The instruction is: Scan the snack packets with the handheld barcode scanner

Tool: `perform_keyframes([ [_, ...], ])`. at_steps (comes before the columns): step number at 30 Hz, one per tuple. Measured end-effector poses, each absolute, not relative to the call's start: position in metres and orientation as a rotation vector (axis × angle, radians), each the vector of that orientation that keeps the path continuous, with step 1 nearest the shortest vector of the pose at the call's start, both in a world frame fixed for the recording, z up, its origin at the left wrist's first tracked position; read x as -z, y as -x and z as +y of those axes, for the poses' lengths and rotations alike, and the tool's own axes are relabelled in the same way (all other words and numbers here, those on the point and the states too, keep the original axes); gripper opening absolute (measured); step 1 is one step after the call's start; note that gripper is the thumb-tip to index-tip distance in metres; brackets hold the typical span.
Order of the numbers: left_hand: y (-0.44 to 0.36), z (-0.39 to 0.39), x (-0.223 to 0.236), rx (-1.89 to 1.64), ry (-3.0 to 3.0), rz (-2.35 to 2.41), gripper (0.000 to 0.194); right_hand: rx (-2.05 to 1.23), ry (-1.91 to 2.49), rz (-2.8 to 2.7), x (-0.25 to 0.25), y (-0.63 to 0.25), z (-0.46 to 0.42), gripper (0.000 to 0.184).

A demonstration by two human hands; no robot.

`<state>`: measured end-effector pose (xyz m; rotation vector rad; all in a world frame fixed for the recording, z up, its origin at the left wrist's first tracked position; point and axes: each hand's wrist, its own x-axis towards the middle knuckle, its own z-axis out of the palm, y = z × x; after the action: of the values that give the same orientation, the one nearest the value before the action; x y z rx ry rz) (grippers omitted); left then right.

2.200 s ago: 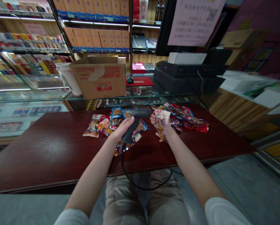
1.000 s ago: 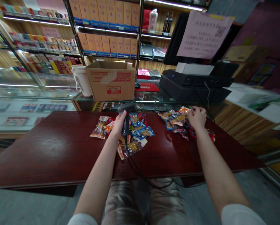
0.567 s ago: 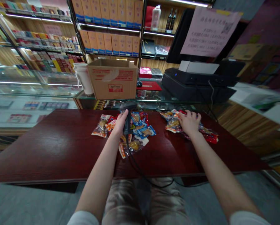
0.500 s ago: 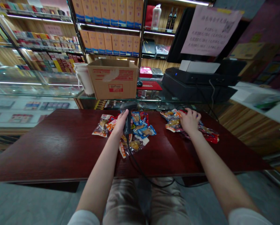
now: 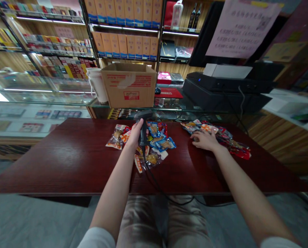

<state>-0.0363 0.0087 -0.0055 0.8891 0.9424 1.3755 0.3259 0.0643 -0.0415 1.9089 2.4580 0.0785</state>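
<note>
My left hand (image 5: 136, 135) grips a black corded handheld barcode scanner (image 5: 144, 132), held upright over a heap of snack packets (image 5: 156, 146) in clear, blue and orange wrappers. The scanner's cable (image 5: 154, 181) runs down past the table's front edge. My right hand (image 5: 204, 140) lies palm down with its fingers spread and nothing in them. Its fingertips are at a second heap of packets (image 5: 215, 132), with red and orange wrappers. Part of that heap is hidden under the hand.
Both heaps lie on a dark red wooden table (image 5: 66, 162). Behind it stand a glass display counter (image 5: 40, 108), a cardboard box (image 5: 129, 86), a white cup (image 5: 97, 86) and a black till unit (image 5: 221, 93). Shelves of boxed goods rise beyond. My knees are below the table's front edge.
My right hand held a packet earlier; it now lies empty and flat by the right heap. The scanner has gone from tilted to upright, and the view has shifted slightly.
</note>
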Motion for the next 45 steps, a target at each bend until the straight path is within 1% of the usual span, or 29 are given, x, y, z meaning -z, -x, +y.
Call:
perform_keyframes([
  [3,0.036,0.009,0.005,-1.367,-0.900,0.934,0.054,-0.069,-1.963,2.568,0.037,-0.311,0.067,0.029],
  [5,0.036,0.009,0.005,-1.363,-0.920,0.940,0.055,-0.017,-1.971,2.744,0.039,-0.292,0.068,0.033],
  [7,0.035,0.009,0.006,-1.355,-0.932,0.956,0.056,0.180,-1.910,2.858,0.046,-0.271,0.068,0.039],
  [10,0.037,0.009,0.006,-1.308,-0.936,0.978,0.058,0.440,-1.860,2.846,0.061,-0.246,0.069,0.047],
  [12,0.038,0.009,0.006,-1.268,-0.944,0.984,0.059,0.530,-1.884,2.837,0.069,-0.238,0.069,0.046],
  [14,0.039,0.009,0.006,-1.238,-0.969,0.976,0.059,0.622,-1.918,2.864,0.075,-0.236,0.070,0.040],
  [17,0.040,0.007,0.005,-1.206,-1.012,0.946,0.060,0.840,-1.957,2.937,0.081,-0.241,0.072,0.036],
  [20,0.039,0.004,0.003,-1.195,-1.063,0.945,0.060,1.287,-2.070,2.999,0.083,-0.247,0.074,0.036],
  [24,0.030,-0.002,0.001,-1.155,-1.133,0.918,0.058,2.135,-2.252,2.914,0.074,-0.251,0.069,0.043],
  [26,0.022,-0.005,0.002,-1.119,-1.171,0.867,0.061,2.406,-2.305,2.824,0.066,-0.250,0.065,0.046],
  [27,0.017,-0.006,0.003,-1.103,-1.190,0.839,0.063,2.462,-2.319,2.812,0.061,-0.250,0.063,0.047],
  [31,0.000,-0.012,0.006,-1.007,-1.245,0.781,0.067,2.350,-2.274,2.933,0.050,-0.247,0.056,0.045],
  [36,-0.009,-0.015,0.009,-0.961,-1.256,0.810,0.068,2.182,-2.129,2.988,0.050,-0.244,0.053,0.047],
  [42,-0.008,-0.011,0.014,-1.020,-1.276,0.795,0.065,1.919,-2.133,3.009,0.043,-0.245,0.049,0.029],
  [45,-0.010,-0.011,0.014,-1.047,-1.297,0.785,0.064,1.880,-2.123,3.007,0.039,-0.244,0.047,0.028],
])
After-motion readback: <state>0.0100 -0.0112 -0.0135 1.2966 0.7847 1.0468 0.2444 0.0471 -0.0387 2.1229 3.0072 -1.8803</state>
